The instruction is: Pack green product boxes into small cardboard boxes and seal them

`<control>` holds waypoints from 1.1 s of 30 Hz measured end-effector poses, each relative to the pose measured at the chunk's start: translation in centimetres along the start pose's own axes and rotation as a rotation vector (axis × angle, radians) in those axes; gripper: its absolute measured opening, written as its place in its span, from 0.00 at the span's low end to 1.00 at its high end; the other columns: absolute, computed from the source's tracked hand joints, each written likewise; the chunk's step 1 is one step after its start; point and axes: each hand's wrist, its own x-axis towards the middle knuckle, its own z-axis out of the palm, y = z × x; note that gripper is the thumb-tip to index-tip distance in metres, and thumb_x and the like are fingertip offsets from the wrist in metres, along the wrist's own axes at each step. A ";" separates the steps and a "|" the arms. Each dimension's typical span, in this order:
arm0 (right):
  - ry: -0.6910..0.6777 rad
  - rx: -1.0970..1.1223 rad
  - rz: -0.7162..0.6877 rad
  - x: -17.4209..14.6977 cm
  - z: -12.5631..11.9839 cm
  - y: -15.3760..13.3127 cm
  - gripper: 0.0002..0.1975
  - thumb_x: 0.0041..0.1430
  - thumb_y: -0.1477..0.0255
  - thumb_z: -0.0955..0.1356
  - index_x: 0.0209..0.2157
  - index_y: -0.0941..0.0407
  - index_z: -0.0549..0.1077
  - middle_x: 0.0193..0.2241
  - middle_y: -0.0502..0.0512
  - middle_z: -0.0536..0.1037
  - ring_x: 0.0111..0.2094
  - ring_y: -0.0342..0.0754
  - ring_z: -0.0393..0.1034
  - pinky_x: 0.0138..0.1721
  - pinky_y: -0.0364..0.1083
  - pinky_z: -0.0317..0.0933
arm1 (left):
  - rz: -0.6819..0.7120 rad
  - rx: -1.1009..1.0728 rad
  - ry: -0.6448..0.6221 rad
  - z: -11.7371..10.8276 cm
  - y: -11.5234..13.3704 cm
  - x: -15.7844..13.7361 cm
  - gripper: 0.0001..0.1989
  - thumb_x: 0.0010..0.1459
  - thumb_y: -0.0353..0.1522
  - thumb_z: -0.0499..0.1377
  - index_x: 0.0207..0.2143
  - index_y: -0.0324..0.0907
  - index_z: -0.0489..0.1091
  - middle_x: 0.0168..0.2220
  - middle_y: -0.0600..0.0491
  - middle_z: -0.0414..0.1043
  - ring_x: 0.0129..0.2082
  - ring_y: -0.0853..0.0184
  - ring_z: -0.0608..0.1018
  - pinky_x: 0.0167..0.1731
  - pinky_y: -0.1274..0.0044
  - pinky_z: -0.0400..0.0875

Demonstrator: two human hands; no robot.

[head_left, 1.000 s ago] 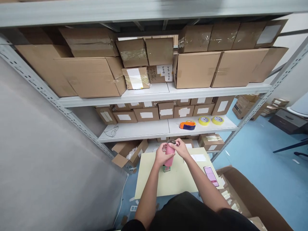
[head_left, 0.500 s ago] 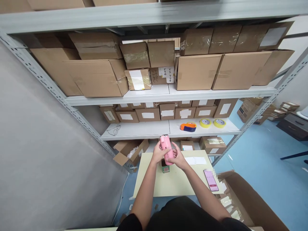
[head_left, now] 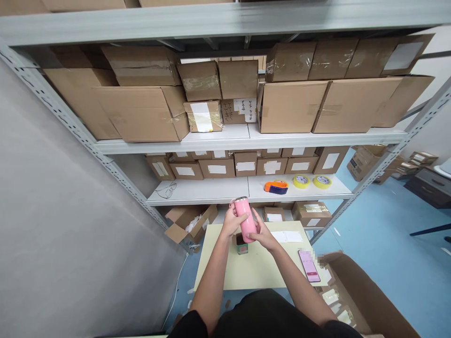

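Observation:
A pink tumbler (head_left: 245, 217) with a silver rim and a small pink strap at its top is held tilted between both hands above the table. My left hand (head_left: 233, 221) grips its upper left side, thumb across the front. My right hand (head_left: 261, 233) closes on the lower right side, with the thumb near the base and some fingers lifted behind. Just below the tumbler, a small green box (head_left: 242, 246) stands on the pale yellow table (head_left: 253, 272), its upper part dark and partly hidden.
A phone (head_left: 309, 265) and white paper sheets (head_left: 287, 236) lie on the table. On the shelf ahead are an orange and blue tape dispenser (head_left: 276, 188), yellow tape rolls (head_left: 301, 181) and glasses (head_left: 167, 190). An open carton (head_left: 190, 223) sits at left, a large one (head_left: 366, 291) at right.
The tumbler has been turned in my hands: the dark lettering on its front is out of sight, and the strap has moved from the front to the left side.

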 end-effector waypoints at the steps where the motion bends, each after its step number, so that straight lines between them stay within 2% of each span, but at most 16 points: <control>1: 0.018 0.009 -0.006 0.0 0.1 0.0 0.64 0.47 0.63 0.81 0.75 0.42 0.41 0.50 0.56 0.78 0.46 0.54 0.75 0.51 0.56 0.70 | 0.005 -0.006 -0.019 0.0 -0.2 0.1 0.36 0.48 0.41 0.75 0.57 0.41 0.71 0.52 0.43 0.78 0.50 0.56 0.81 0.53 0.65 0.76; 4: 0.148 -0.041 -0.049 0.2 0.3 0.0 0.66 0.43 0.65 0.82 0.75 0.44 0.43 0.48 0.56 0.77 0.45 0.54 0.76 0.49 0.56 0.71 | 0.012 0.020 -0.056 0.1 -0.9 0.4 0.37 0.47 0.42 0.76 0.58 0.41 0.71 0.55 0.43 0.77 0.52 0.56 0.80 0.54 0.65 0.75; 6: 0.190 -0.074 -0.067 0.2 0.3 0.0 0.68 0.42 0.66 0.82 0.75 0.44 0.41 0.49 0.56 0.77 0.46 0.54 0.75 0.49 0.56 0.71 | -0.005 0.047 -0.070 0.3 -1.2 0.6 0.35 0.47 0.41 0.76 0.56 0.40 0.72 0.52 0.43 0.79 0.49 0.56 0.81 0.51 0.66 0.76; 9: 0.108 -0.021 -0.041 0.4 0.3 0.2 0.67 0.45 0.66 0.81 0.76 0.42 0.36 0.50 0.57 0.77 0.46 0.53 0.76 0.50 0.56 0.71 | -0.017 0.023 -0.071 0.5 -1.2 0.6 0.30 0.48 0.39 0.74 0.52 0.38 0.75 0.48 0.43 0.80 0.46 0.56 0.81 0.49 0.66 0.77; 11: 0.066 0.016 -0.021 0.5 0.2 0.3 0.67 0.47 0.67 0.80 0.76 0.42 0.35 0.49 0.56 0.77 0.44 0.52 0.77 0.49 0.57 0.72 | -0.013 -0.013 -0.062 0.4 -1.2 0.6 0.29 0.50 0.39 0.72 0.53 0.38 0.74 0.50 0.43 0.80 0.48 0.56 0.81 0.51 0.66 0.76; 13: 0.100 0.004 -0.022 0.7 0.2 0.3 0.68 0.45 0.68 0.81 0.76 0.42 0.36 0.46 0.55 0.78 0.42 0.53 0.77 0.49 0.57 0.72 | 0.001 -0.012 -0.049 0.4 -1.2 0.7 0.32 0.51 0.39 0.72 0.57 0.41 0.72 0.53 0.43 0.78 0.51 0.56 0.80 0.53 0.65 0.76; 15: 0.151 -0.019 -0.028 0.8 0.1 0.4 0.72 0.41 0.69 0.82 0.76 0.43 0.36 0.46 0.55 0.77 0.43 0.54 0.77 0.48 0.57 0.73 | 0.014 0.021 -0.030 0.2 -1.3 0.8 0.38 0.48 0.38 0.75 0.60 0.42 0.70 0.56 0.43 0.76 0.52 0.56 0.79 0.54 0.65 0.75; 17: 0.146 -0.022 -0.017 0.9 0.1 0.5 0.74 0.39 0.69 0.83 0.76 0.42 0.35 0.48 0.55 0.77 0.45 0.54 0.76 0.49 0.57 0.72 | 0.008 0.019 -0.015 0.1 -1.4 0.9 0.44 0.44 0.37 0.77 0.63 0.42 0.67 0.57 0.42 0.75 0.53 0.56 0.79 0.54 0.65 0.74; 22: 0.066 -0.024 -0.007 0.9 0.2 0.1 0.66 0.47 0.67 0.80 0.76 0.42 0.38 0.47 0.54 0.78 0.43 0.52 0.76 0.49 0.57 0.72 | -0.012 -0.098 -0.078 -0.1 -0.8 0.7 0.45 0.51 0.39 0.73 0.68 0.45 0.61 0.56 0.43 0.76 0.54 0.56 0.79 0.55 0.65 0.74; 26: 0.064 -0.068 -0.015 0.8 0.5 -0.5 0.70 0.43 0.69 0.82 0.76 0.42 0.36 0.49 0.55 0.77 0.44 0.52 0.76 0.49 0.55 0.71 | 0.043 -0.022 -0.033 -0.1 -0.2 0.5 0.47 0.47 0.37 0.75 0.68 0.47 0.61 0.60 0.44 0.72 0.56 0.56 0.77 0.55 0.67 0.74; 30: 0.001 -0.013 0.018 0.8 0.8 -0.5 0.67 0.47 0.66 0.80 0.76 0.42 0.35 0.48 0.55 0.78 0.43 0.51 0.76 0.48 0.54 0.71 | 0.011 -0.065 0.007 -0.4 -0.3 0.4 0.42 0.50 0.38 0.73 0.65 0.45 0.63 0.54 0.45 0.76 0.50 0.59 0.79 0.50 0.68 0.76; 33: 0.073 -0.053 -0.011 0.8 1.0 -0.3 0.70 0.45 0.65 0.81 0.76 0.43 0.33 0.47 0.54 0.78 0.43 0.51 0.76 0.47 0.54 0.72 | -0.001 -0.064 -0.025 -0.7 -0.5 0.4 0.38 0.48 0.40 0.74 0.60 0.44 0.68 0.52 0.46 0.77 0.50 0.58 0.79 0.51 0.68 0.76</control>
